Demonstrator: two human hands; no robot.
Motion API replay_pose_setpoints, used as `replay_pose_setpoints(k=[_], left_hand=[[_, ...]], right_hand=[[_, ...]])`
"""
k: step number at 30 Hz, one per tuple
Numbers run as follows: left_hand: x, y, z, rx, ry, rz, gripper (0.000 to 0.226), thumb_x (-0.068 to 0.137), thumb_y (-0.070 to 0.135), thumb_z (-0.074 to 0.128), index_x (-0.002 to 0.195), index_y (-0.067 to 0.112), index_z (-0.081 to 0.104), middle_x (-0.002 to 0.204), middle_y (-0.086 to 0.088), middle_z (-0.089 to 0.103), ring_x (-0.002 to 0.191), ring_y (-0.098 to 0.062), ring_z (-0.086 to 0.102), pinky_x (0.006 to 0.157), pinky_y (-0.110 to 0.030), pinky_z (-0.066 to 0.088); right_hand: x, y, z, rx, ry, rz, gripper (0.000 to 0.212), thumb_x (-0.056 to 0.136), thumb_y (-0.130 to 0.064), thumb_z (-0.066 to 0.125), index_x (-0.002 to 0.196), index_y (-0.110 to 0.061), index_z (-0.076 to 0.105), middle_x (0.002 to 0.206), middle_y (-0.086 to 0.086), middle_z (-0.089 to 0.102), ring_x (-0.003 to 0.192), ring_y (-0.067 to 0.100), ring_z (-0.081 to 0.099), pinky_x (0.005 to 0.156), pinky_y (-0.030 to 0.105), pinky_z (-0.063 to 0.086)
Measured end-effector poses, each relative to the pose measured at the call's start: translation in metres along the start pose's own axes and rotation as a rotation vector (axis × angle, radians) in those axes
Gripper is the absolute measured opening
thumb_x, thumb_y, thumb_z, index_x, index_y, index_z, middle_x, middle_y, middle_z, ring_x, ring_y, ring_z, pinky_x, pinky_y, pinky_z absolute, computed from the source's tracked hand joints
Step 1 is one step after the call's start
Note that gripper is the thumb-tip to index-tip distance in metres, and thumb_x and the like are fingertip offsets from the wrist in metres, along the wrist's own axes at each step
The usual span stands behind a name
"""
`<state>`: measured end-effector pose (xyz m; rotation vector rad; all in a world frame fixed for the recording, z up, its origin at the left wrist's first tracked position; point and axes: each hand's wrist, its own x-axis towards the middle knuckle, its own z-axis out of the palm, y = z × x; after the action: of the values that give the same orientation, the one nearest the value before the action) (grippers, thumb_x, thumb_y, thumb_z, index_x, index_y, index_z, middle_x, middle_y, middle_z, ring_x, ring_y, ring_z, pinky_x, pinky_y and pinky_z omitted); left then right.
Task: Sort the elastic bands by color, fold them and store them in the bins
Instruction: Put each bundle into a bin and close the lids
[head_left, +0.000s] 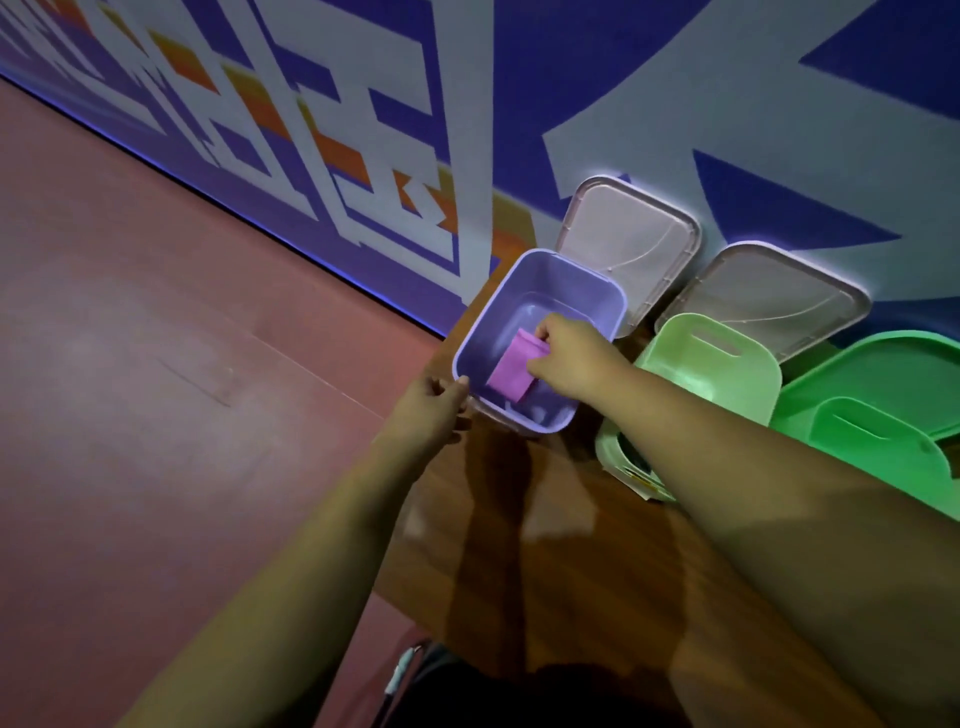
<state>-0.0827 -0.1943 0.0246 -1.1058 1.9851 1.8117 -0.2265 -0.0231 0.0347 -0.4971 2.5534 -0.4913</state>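
A purple bin (566, 283) stands at the left end of the wooden table. Inside it lies a folded pink-purple elastic band (511, 369). My right hand (569, 358) reaches into the bin, its fingers pinched on the band's upper right edge. My left hand (431, 408) grips the bin's near left rim. A pale green bin (711, 364) and a brighter green bin (883, 400) stand to the right; my right forearm covers much of the pale green one.
Two pale lids (631, 244) (769, 301) lean against the painted wall behind the bins. The wooden table (545, 545) ends just left of the purple bin, with red floor (156, 364) beyond. A paper label (641, 480) shows at the pale green bin.
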Motion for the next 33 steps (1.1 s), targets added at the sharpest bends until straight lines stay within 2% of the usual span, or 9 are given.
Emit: replay_pose_setpoints(k=[5, 7, 11, 14, 18, 23, 26, 29, 33], left_hand=[[0.02, -0.003, -0.006, 0.044, -0.032, 0.041, 0.024, 0.105, 0.034, 0.06, 0.126, 0.022, 0.054, 0.106, -0.007, 0.072, 0.081, -0.022, 0.074, 0.068, -0.036, 0.057], [0.023, -0.002, -0.008, 0.063, -0.058, 0.076, 0.019, 0.106, 0.03, 0.059, 0.123, 0.025, 0.055, 0.105, -0.006, 0.073, 0.083, -0.022, 0.074, 0.068, -0.035, 0.057], [0.031, -0.002, -0.01, 0.093, -0.076, 0.102, 0.016, 0.101, 0.02, 0.06, 0.113, 0.031, 0.056, 0.101, -0.002, 0.073, 0.074, -0.013, 0.069, 0.068, -0.034, 0.056], [0.036, -0.003, -0.012, 0.108, -0.077, 0.103, 0.024, 0.092, 0.019, 0.062, 0.112, 0.032, 0.059, 0.094, 0.006, 0.073, 0.069, -0.007, 0.066, 0.07, -0.033, 0.056], [0.037, 0.005, -0.011, 0.118, -0.058, 0.185, 0.033, 0.09, 0.0, 0.058, 0.118, 0.016, 0.064, 0.093, 0.004, 0.07, 0.062, 0.005, 0.062, 0.057, -0.01, 0.046], [0.04, 0.004, -0.007, 0.087, -0.037, 0.214, 0.038, 0.087, 0.006, 0.059, 0.12, 0.022, 0.066, 0.104, 0.005, 0.073, 0.079, 0.005, 0.066, 0.071, -0.018, 0.05], [0.037, 0.004, -0.005, 0.072, -0.028, 0.22, 0.036, 0.088, 0.007, 0.06, 0.118, 0.026, 0.068, 0.104, 0.009, 0.074, 0.083, 0.003, 0.067, 0.072, -0.018, 0.051], [0.034, 0.004, -0.003, 0.076, -0.052, 0.223, 0.035, 0.088, 0.007, 0.059, 0.115, 0.028, 0.07, 0.103, 0.01, 0.076, 0.088, -0.003, 0.07, 0.072, -0.018, 0.052], [0.03, 0.007, -0.001, 0.095, -0.084, 0.21, 0.038, 0.087, 0.012, 0.059, 0.114, 0.035, 0.072, 0.104, 0.013, 0.076, 0.093, -0.006, 0.072, 0.076, -0.024, 0.052]], right_hand=[[0.035, -0.005, 0.034, -0.079, -0.142, 0.033, 0.016, 0.095, -0.022, 0.068, 0.102, -0.012, 0.058, 0.106, 0.014, 0.064, 0.095, 0.033, 0.059, 0.076, 0.033, 0.04], [0.045, -0.005, 0.043, -0.119, -0.177, 0.038, 0.014, 0.097, -0.022, 0.066, 0.1, -0.012, 0.056, 0.113, 0.017, 0.066, 0.097, 0.035, 0.06, 0.078, 0.035, 0.043], [0.054, -0.002, 0.052, -0.157, -0.203, 0.062, 0.026, 0.102, -0.02, 0.06, 0.123, -0.004, 0.065, 0.122, 0.019, 0.068, 0.11, 0.039, 0.064, 0.087, 0.038, 0.05], [0.053, -0.002, 0.05, -0.191, -0.217, 0.066, 0.019, 0.101, -0.018, 0.061, 0.114, -0.006, 0.069, 0.116, 0.018, 0.068, 0.107, 0.038, 0.064, 0.083, 0.036, 0.048], [0.044, -0.01, 0.02, -0.109, -0.032, -0.013, 0.016, 0.1, -0.018, 0.06, 0.098, -0.005, 0.07, 0.104, 0.014, 0.068, 0.102, 0.037, 0.064, 0.081, 0.04, 0.05], [0.021, -0.015, -0.056, 0.027, 0.438, -0.053, 0.017, 0.096, -0.017, 0.061, 0.107, -0.015, 0.073, 0.12, 0.01, 0.063, 0.097, 0.03, 0.065, 0.089, 0.044, 0.055], [0.011, -0.006, -0.096, -0.053, 0.63, -0.021, 0.024, 0.094, -0.014, 0.063, 0.118, -0.015, 0.067, 0.132, 0.011, 0.055, 0.103, 0.031, 0.062, 0.093, 0.043, 0.052], [0.012, 0.009, -0.114, -0.162, 0.6, 0.128, 0.046, 0.091, -0.01, 0.065, 0.136, -0.011, 0.058, 0.141, 0.016, 0.049, 0.123, 0.04, 0.053, 0.103, 0.049, 0.048], [0.015, 0.02, -0.113, -0.17, 0.554, 0.219, 0.051, 0.089, -0.003, 0.065, 0.139, -0.007, 0.053, 0.141, 0.02, 0.047, 0.124, 0.046, 0.05, 0.105, 0.055, 0.046]])
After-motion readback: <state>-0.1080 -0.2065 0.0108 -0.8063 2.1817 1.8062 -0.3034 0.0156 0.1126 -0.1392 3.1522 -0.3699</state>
